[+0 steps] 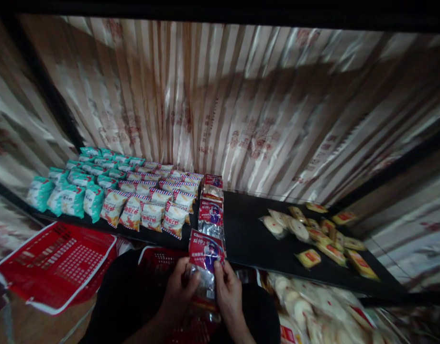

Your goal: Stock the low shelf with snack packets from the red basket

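Note:
Between my two hands is a red and purple snack packet (pixel 207 251) with a clear lower part, held upright at the front edge of the black shelf (pixel 247 229). My left hand (pixel 180 289) grips its left side, thumb on the front. On its right side my right hand (pixel 227 291) is closed, thumb pressed near the middle. Just behind it, similar red packets (pixel 211 212) lie in one column running to the back of the shelf. To their left stand rows of white and orange snack bags (pixel 151 215), then teal and white bags (pixel 72 200).
A red plastic basket (pixel 58 263) with a white rim is at lower left. Another red basket (pixel 159 255) sits under my hands. Yellow packets (pixel 327 239) and bagged round crackers (pixel 286 224) lie loose at right. More bagged round items (pixel 306 306) are below the shelf. A striped curtain (pixel 220 105) hangs behind.

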`<state>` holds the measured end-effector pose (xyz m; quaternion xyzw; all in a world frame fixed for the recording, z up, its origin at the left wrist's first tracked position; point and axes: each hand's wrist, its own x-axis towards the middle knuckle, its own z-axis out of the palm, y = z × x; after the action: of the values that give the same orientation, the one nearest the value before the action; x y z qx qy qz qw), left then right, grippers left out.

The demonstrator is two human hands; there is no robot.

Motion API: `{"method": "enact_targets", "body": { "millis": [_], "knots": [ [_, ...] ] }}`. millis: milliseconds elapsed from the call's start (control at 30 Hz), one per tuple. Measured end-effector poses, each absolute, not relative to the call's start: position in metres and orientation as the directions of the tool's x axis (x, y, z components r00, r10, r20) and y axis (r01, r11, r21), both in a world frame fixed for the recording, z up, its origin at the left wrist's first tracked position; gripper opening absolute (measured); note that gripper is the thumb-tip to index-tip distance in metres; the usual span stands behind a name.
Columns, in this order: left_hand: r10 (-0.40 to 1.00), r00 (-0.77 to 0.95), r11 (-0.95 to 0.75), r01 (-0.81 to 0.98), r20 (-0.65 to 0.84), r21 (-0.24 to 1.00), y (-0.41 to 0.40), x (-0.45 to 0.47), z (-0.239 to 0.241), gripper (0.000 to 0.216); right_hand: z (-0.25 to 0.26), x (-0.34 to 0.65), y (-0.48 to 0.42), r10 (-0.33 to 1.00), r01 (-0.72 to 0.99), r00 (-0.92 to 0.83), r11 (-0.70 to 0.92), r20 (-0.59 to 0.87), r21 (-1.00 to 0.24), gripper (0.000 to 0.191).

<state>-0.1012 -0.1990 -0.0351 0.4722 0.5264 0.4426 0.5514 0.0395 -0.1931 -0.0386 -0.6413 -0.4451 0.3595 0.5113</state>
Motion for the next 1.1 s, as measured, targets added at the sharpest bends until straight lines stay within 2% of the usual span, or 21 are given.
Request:
{"method": "enact_targets", "body": {
  "millis": [100, 200, 300, 433, 600, 733, 833, 967, 1100],
  "knots": [
    [0.989, 0.115, 0.104, -0.090, -0.094, 0.990, -0.191, -0.082, -0.038, 0.061, -0.023, 0.057, -0.172, 0.907, 0.145, 0.421, -0.094, -0.024, -0.985, 0.044],
    [0.988, 0.121, 0.111, -0.148, -0.093, 0.983, -0.173, -0.063, -0.036, 0.071, -0.008, 0.074, -0.144, 0.899, 0.074, 0.438, -0.061, -0.022, -0.995, 0.045],
    [0.992, 0.051, 0.125, -0.132, -0.119, 0.983, -0.147, -0.048, -0.021, 0.061, 0.004, 0.088, -0.110, 0.908, -0.045, 0.419, 0.026, 0.005, -0.999, 0.048],
    [0.998, -0.025, 0.050, -0.057, -0.051, 0.997, -0.110, -0.034, -0.002, 0.052, 0.016, 0.103, -0.057, 0.930, -0.165, 0.366, 0.074, 0.009, -0.983, 0.044],
    [0.997, -0.082, -0.004, 0.112, 0.014, 0.994, -0.071, -0.018, -0.001, 0.044, 0.015, 0.119, 0.007, 0.921, -0.188, 0.388, 0.067, -0.012, -0.980, 0.047],
    [0.991, -0.130, -0.012, 0.248, 0.045, 0.969, -0.047, -0.010, 0.000, 0.042, -0.001, 0.124, 0.046, 0.918, -0.051, 0.395, 0.051, 0.027, -0.997, 0.041],
    [0.987, -0.148, -0.011, 0.315, 0.060, 0.949, -0.034, -0.007, 0.002, 0.043, -0.015, 0.126, 0.069, 0.902, 0.175, 0.419, 0.037, 0.108, -0.984, 0.031],
    [0.988, -0.137, -0.019, 0.359, 0.073, 0.933, -0.020, -0.004, 0.000, 0.042, -0.026, 0.128, 0.089, 0.896, 0.562, 0.400, -0.074, 0.192, -0.824, 0.029],
    [0.988, -0.140, 0.007, 0.422, 0.058, 0.907, -0.009, -0.004, -0.002, 0.040, -0.030, 0.130, 0.100, 0.889, 0.645, 0.412, -0.128, 0.202, -0.754, 0.029]
  ]
}}
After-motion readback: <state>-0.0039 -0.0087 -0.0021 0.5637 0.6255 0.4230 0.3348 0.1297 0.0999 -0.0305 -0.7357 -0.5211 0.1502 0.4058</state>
